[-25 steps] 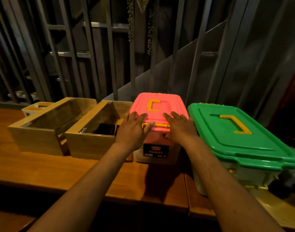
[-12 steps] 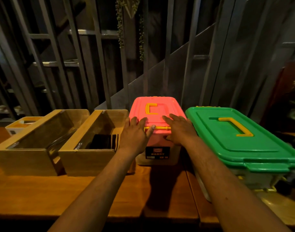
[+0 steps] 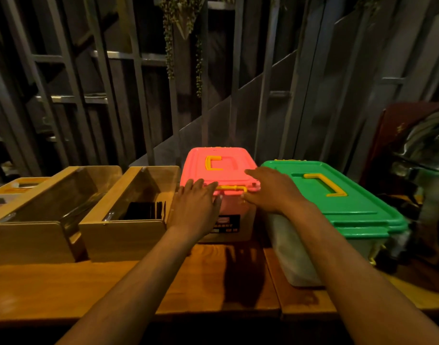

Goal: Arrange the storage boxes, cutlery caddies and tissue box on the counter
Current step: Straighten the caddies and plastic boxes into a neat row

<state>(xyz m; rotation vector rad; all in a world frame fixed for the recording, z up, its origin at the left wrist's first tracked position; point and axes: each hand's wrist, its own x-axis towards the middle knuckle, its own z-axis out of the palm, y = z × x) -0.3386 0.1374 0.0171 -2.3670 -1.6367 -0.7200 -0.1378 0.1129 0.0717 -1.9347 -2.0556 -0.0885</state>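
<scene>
A storage box with a pink lid and yellow handle stands mid-counter. My left hand lies flat on its front left corner, fingers spread over the lid edge. My right hand rests on the front right corner beside the yellow latch. A larger storage box with a green lid sits right of it, close alongside. Two wooden cutlery caddies stand side by side to the left; the nearer one holds dark items. A yellow-topped tissue box sits at the far left.
All of these stand on a wooden counter with bare wood in front of them. Grey metal bars and a slanted panel rise directly behind. A shiny metal vessel sits at the far right, past the green-lidded box.
The pink-lidded box now sits farther back relative to the caddies' fronts. My right hand has slid to its right corner, my left hand lower on its left corner. The view has shifted.
</scene>
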